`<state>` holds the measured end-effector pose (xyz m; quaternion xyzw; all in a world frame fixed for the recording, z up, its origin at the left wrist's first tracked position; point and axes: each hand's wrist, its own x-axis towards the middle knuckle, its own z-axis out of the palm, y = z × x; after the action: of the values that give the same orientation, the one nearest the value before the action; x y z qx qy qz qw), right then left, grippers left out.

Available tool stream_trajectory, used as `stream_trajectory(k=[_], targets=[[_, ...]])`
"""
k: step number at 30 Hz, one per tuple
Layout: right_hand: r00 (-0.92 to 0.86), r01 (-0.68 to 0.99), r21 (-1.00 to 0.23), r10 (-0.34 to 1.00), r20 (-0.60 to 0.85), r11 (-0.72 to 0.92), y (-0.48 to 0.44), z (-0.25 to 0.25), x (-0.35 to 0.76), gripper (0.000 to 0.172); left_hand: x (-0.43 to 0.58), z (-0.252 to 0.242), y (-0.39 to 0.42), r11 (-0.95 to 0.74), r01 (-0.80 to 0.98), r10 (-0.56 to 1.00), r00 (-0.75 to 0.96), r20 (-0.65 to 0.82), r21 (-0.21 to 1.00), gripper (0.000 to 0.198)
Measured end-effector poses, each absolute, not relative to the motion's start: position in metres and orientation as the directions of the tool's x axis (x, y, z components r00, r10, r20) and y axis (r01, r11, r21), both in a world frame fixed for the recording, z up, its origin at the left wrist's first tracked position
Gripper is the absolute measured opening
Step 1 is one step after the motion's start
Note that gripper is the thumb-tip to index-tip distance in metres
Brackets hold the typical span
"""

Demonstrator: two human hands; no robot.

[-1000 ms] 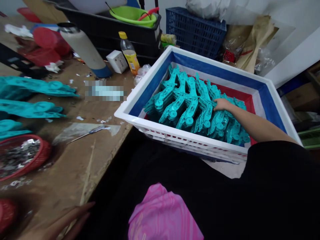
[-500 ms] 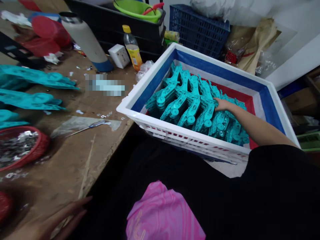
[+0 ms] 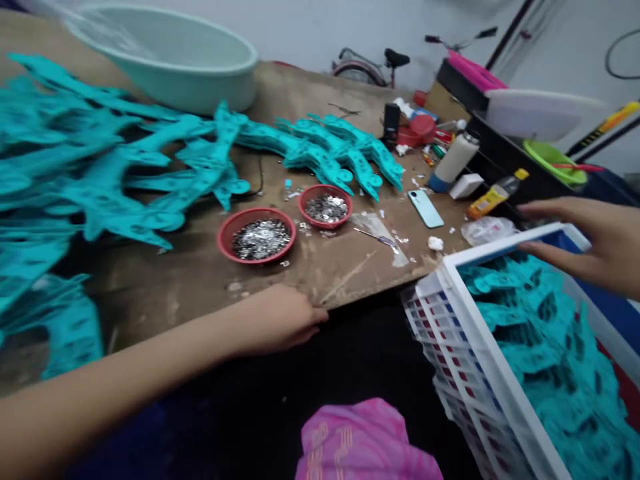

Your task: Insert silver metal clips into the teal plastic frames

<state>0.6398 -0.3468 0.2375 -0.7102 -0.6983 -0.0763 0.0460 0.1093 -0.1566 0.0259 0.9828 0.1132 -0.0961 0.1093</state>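
My left hand (image 3: 280,319) rests at the front edge of the brown table (image 3: 350,267), its fingers bent over the edge; whether anything is in them is hidden. Above the far corner of the white crate (image 3: 480,320), my right hand (image 3: 590,240) has its thumb and fingers apart and holds nothing. Turquoise plastic parts (image 3: 545,333) fill much of the crate. More turquoise parts (image 3: 115,173) are piled on the left of the table, and a few stacks (image 3: 330,150) lie farther back. Two red baskets (image 3: 257,235) (image 3: 326,206) hold small shiny metal pieces.
A pale green basin (image 3: 175,60) stands at the back left. Near the crate are a phone (image 3: 425,209), a screwdriver (image 3: 376,237), a flask (image 3: 454,162), a small white box (image 3: 466,186), a yellow-capped bottle (image 3: 497,193) and a plastic bag (image 3: 487,231). Black bins stand behind.
The view has swung left, bringing in the table's left side. My right hand has come out from among the turquoise parts in the crate and is over its far corner. My left hand remains by the table edge.
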Motion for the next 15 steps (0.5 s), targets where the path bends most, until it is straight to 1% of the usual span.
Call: stream_trajectory(k=[1,2,3,5,6,8,10,11,13,15], targets=[[-0.172,0.985,0.006,0.976,0.13,0.173,-0.284,0.237,0.608,0.061,0.11,0.031,-0.157,-0.957,0.233,0.182,0.947,-0.264,0.175,0.015],[-0.317,0.947,-0.024,0.944,0.09,0.32,-0.22,0.233,0.579,0.059,0.109,0.036,-0.157,-0.962,0.224,0.169,0.937,-0.305,0.157,0.014],[-0.419,0.907,-0.024,0.906,0.064,0.421,-0.157,0.225,0.553,0.061,0.108,0.04,-0.156,-0.964,0.226,0.171,0.93,-0.325,0.139,0.015],[-0.53,0.848,0.006,0.848,-0.006,0.53,-0.036,0.201,0.51,0.074,0.104,0.047,-0.152,-0.96,0.256,0.212,0.93,-0.299,0.115,0.017],[-0.544,0.838,0.044,0.839,-0.027,0.544,0.02,0.185,0.492,0.08,0.101,0.049,-0.15,-0.957,0.27,0.233,0.934,-0.271,0.107,0.02],[-0.567,0.815,0.093,0.82,-0.072,0.572,0.118,0.15,0.458,0.099,0.096,0.05,-0.147,-0.954,0.282,0.258,0.944,-0.205,0.098,0.022],[-0.567,0.804,0.121,0.812,-0.141,0.582,0.193,0.113,0.425,0.119,0.094,0.049,-0.147,-0.955,0.284,0.268,0.952,-0.149,0.091,0.016],[-0.552,0.804,0.137,0.813,-0.186,0.578,0.221,0.095,0.409,0.124,0.093,0.047,-0.149,-0.955,0.284,0.271,0.954,-0.128,0.088,0.012],[-0.504,0.805,0.167,0.805,-0.314,0.569,0.257,0.064,0.384,0.128,0.095,0.044,-0.155,-0.955,0.285,0.276,0.956,-0.099,0.085,0.009],[-0.458,0.811,0.171,0.789,-0.409,0.559,0.275,0.039,0.368,0.12,0.098,0.043,-0.161,-0.954,0.285,0.278,0.957,-0.079,0.098,0.012]])
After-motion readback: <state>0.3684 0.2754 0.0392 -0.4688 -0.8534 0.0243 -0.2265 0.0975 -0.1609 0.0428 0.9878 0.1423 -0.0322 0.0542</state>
